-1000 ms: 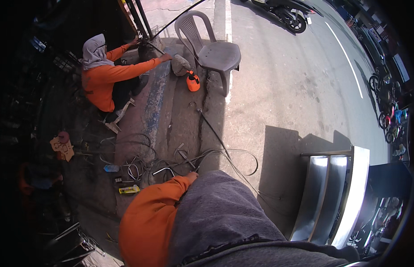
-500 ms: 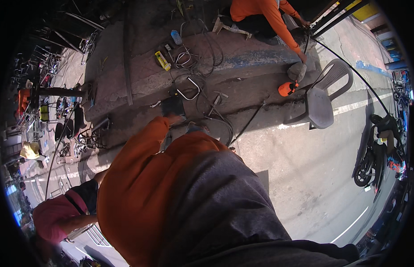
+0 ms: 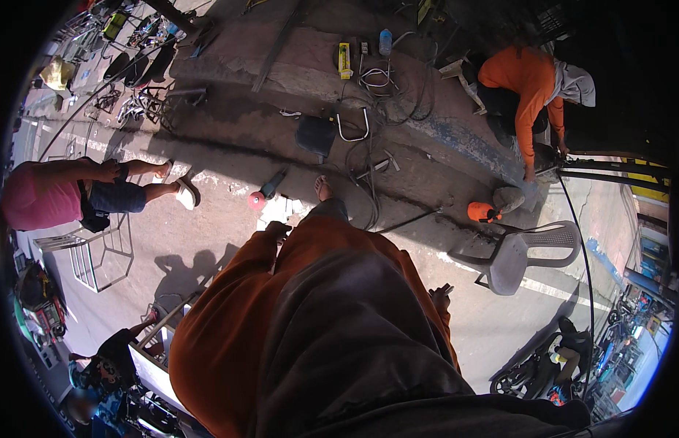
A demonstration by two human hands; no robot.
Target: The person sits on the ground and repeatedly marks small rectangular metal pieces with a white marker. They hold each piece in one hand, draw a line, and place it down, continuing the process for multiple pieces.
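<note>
My left hand hangs low at my left side, just in front of my orange sleeve, its fingers too dark and small to read. The nearest thing to it is a hand tool with a pinkish-red round end and a dark body, lying on the pavement near pale flat pieces. Out at my right side is my right hand, away from any object on the ground; whether its fingers hold something small cannot be made out. Ahead of my bare foot lie a dark chair pad and a bent metal tube.
Cables trail over the kerb on my right. A co-worker in orange crouches by an orange container; a grey plastic chair stands nearer. A person in pink is at left, near a metal frame.
My left hand has drawn back from beside the dark pad to my side. My right hand has come into view. The view has swung left, and the person in pink shows more fully.
</note>
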